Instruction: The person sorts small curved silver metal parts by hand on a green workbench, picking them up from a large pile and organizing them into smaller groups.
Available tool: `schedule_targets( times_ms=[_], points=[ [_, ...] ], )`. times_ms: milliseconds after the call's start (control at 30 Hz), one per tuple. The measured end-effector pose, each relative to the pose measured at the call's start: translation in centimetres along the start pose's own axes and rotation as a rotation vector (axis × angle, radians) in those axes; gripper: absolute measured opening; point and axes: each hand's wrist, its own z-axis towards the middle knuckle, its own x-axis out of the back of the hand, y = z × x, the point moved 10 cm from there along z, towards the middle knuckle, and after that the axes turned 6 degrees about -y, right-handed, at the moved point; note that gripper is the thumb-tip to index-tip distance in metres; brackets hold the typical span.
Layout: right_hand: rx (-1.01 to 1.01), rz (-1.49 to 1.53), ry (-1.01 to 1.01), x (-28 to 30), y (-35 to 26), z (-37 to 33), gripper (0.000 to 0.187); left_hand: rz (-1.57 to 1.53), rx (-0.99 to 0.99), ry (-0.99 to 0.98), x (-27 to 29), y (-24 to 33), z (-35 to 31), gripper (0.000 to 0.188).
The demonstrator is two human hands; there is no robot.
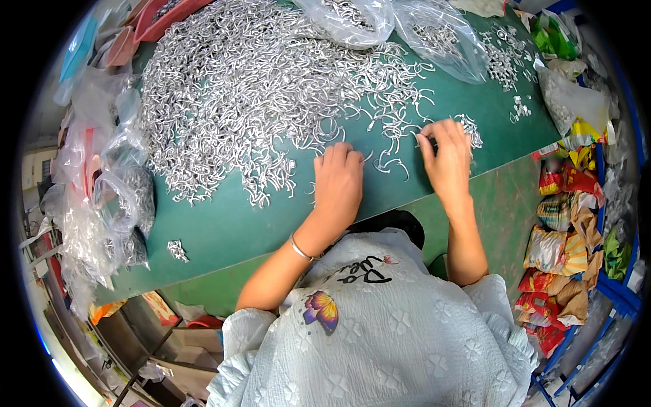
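Note:
A large heap of small silvery curved metal pieces [237, 95] spreads over the green table [224, 234]. My left hand [339, 180] rests at the heap's near edge, its fingers curled down together; anything under the fingertips is hidden. Farther right, my right hand [447, 159] is closed in a pinch, thumb against fingertips, with a curved metal piece [416, 138] at the tips. Loose curved pieces [393, 163] lie between the two hands. Just beyond the right hand's fingers sits a small separate pile of metal pieces [471, 130].
Clear plastic bags with metal pieces [441, 41] lie at the far side, next to scattered small parts [505, 61]. Filled plastic bags [102, 197] crowd the left edge. A small cluster [178, 251] lies near left. Colourful packets [553, 247] fill a blue rack at right.

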Motion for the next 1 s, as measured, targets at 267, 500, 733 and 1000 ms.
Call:
schedule_targets(
  times_ms=[267, 500, 733, 1000],
  points=[
    [-0.013, 0.046, -0.078, -2.0, -0.9, -0.5, 0.011, -0.062, 0.042, 0.02, 1.5, -0.5, -1.2, 0.014],
    [0.182, 0.19, -0.156, -4.5, -6.5, -1.5, 0.01, -0.099, 0.074, 0.037, 1.0, -1.0, -1.3, 0.017],
    [-0.059, 0.061, -0.065, -1.5, -1.1, -0.5, 0.011, -0.045, 0.066, -0.065, 0.2, -0.9, -1.5, 0.036],
    [-0.119, 0.16, -0.104, -1.7, 2.0, -0.2, 0.01, -0.096, -0.039, -0.132, 0.1, 0.2, -1.1, 0.024]
  ],
)
